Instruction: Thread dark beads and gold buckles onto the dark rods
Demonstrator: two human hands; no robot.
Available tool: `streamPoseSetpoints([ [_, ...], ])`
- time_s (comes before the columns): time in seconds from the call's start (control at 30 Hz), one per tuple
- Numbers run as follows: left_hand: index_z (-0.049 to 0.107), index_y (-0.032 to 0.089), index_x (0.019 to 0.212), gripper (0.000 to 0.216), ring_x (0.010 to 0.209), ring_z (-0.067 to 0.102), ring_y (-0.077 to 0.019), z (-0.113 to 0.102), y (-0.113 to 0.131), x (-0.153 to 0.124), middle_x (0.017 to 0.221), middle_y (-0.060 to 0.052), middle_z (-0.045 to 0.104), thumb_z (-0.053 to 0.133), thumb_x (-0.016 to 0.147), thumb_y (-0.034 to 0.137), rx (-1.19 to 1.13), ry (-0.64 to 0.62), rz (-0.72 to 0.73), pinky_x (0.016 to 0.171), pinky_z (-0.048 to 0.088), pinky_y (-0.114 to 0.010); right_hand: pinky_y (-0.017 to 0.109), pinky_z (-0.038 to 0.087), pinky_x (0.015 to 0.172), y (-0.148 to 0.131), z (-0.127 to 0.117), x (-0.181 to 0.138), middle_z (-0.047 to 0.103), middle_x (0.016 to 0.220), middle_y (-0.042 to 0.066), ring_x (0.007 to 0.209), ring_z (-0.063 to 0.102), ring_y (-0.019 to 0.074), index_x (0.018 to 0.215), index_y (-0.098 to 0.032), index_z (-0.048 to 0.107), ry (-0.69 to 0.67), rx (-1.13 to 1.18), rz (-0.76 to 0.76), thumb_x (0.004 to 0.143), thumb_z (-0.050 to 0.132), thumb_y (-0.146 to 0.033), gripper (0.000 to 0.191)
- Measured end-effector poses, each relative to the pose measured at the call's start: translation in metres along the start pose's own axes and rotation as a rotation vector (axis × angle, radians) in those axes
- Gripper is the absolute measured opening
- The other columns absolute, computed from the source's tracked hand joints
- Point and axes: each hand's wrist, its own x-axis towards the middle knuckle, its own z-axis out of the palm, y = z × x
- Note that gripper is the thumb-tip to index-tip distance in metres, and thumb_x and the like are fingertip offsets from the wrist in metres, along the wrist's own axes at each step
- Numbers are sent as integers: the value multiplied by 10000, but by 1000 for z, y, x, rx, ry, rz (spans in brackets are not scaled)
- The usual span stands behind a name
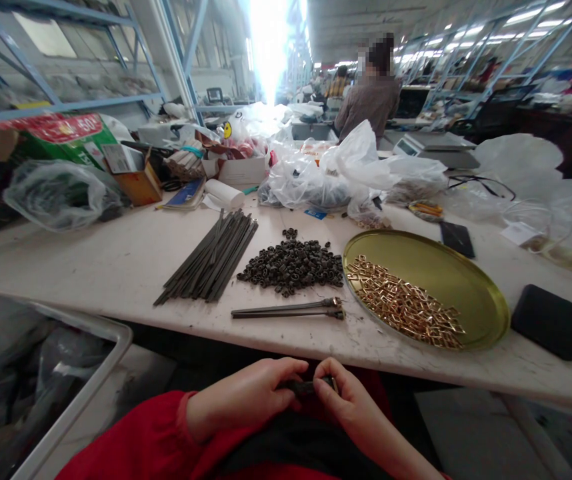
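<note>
Low in front of my lap, just off the table's near edge, my left hand (pixel 256 393) is closed around a dark strap (pixel 304 387). My right hand (pixel 346 400) pinches the strap's other end, where a small glint of metal shows; its shape is mostly hidden by the fingers. On the table ahead lie a few straps with gold buckles at one end (pixel 286 309). Behind them sit a heap of small dark loops (pixel 296 265) and a bundle of flat dark strips (pixel 211 257). Gold rectangular buckles (pixel 406 300) lie in a round gold tray (pixel 481 287).
A black flat case (pixel 547 320) lies right of the tray. Clear plastic bags (pixel 316 177) crowd the table's back. A white-rimmed bin (pixel 121 333) stands below at left. Farther off, a person in a brown top (pixel 371 107) faces away.
</note>
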Motion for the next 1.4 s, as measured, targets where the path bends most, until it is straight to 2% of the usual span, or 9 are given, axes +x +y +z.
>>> streamPoseSetpoints([
  [0.1, 566, 219, 1148, 474, 875, 596, -156, -4, 4, -1, 957, -5, 678, 429, 717, 78, 58, -2, -6, 772, 446, -215, 248, 303, 519, -1, 0, 0, 415, 594, -46, 558, 361, 127, 666, -205, 479, 30, -19, -12, 771, 520, -401, 226],
  [0.23, 532, 221, 1186, 541, 903, 599, -147, -1, 3, 4, 1038, -7, 660, 373, 704, 33, -2, -15, 0, 765, 452, -208, 247, 307, 515, -1, 1, 1, 428, 594, -46, 550, 370, 124, 673, -210, 474, 11, 3, -20, 780, 515, -378, 203],
  [0.4, 532, 184, 1154, 488, 801, 613, -133, 1, -3, 10, 979, -19, 665, 400, 702, 57, -91, -68, -45, 712, 458, -201, 256, 352, 560, 1, 2, -1, 504, 675, -20, 614, 438, 142, 766, -204, 494, -48, 69, -30, 794, 477, -331, 131],
  [0.53, 641, 157, 897, 241, 577, 562, -113, -4, -11, 9, 733, -8, 652, 444, 785, 238, 38, -56, -206, 528, 412, -177, 261, 359, 564, 4, 1, 1, 485, 673, -21, 613, 438, 145, 803, -195, 507, 18, 8, -30, 770, 471, -267, 88],
  [0.63, 637, 152, 741, 269, 523, 508, -99, -3, -15, 9, 618, 10, 602, 427, 809, 307, 39, -73, -222, 486, 368, -168, 264, 365, 564, 5, 2, 2, 491, 668, -19, 610, 445, 148, 797, -196, 512, 38, -26, -27, 765, 457, -242, 78],
  [0.87, 599, 143, 720, 231, 481, 459, -86, 9, -15, 16, 592, 26, 553, 446, 776, 306, -38, -14, -259, 439, 323, -167, 252, 382, 568, 3, 3, -3, 513, 717, -13, 618, 459, 137, 896, -203, 507, -8, -89, -58, 830, 401, -216, 125],
  [1.07, 614, 140, 721, 243, 492, 440, -83, 9, -20, 12, 583, 28, 553, 466, 768, 327, -54, -39, -263, 470, 328, -175, 256, 411, 610, 1, -1, -8, 525, 776, 4, 675, 488, 144, 962, -187, 493, -34, -187, -46, 829, 394, -194, 166],
  [1.27, 592, 131, 723, 238, 449, 416, -72, 18, -23, 13, 578, 30, 533, 453, 765, 320, -127, 13, -276, 416, 289, -173, 260, 448, 722, 3, 1, -12, 576, 898, 26, 793, 552, 148, 1018, -205, 469, -66, -246, -196, 866, 361, -184, 188],
  [1.4, 599, 128, 744, 237, 444, 424, -76, 20, -21, 12, 574, 28, 529, 456, 763, 316, -147, -12, -281, 405, 290, -169, 285, 458, 772, 6, 3, -11, 598, 964, 52, 875, 576, 169, 1068, -205, 450, -46, -339, -271, 887, 327, -194, 219],
])
